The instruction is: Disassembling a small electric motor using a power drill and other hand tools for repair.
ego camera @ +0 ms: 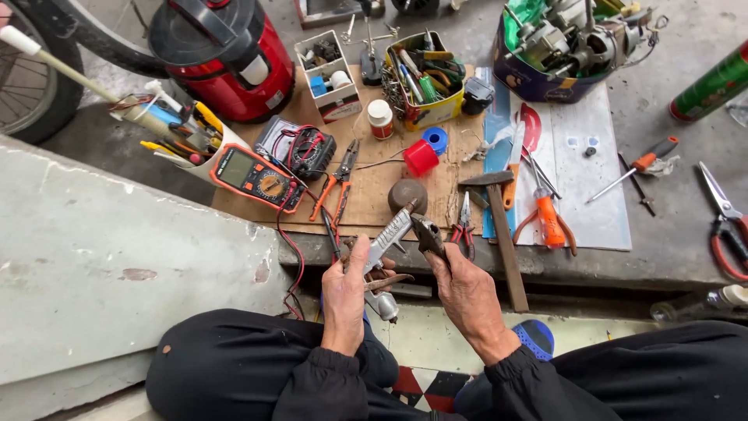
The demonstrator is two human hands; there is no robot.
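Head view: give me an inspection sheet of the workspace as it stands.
Surface: cardboard sheet on a concrete ledge.
Job's things: left hand holds a silver metal tool; right hand holds dark pliers against it.
Clutter: multimeter, hammer, orange-handled pliers, screwdriver, yellow tool tin, red cap.
Grips: both hands closed on their tools.
Cables: red and black leads run from the multimeter over the ledge.
Surroundings: red canister, bike wheel.

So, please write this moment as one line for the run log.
left hand: holds grey metal part | right hand: holds pliers at the part | nearby: hammer, multimeter
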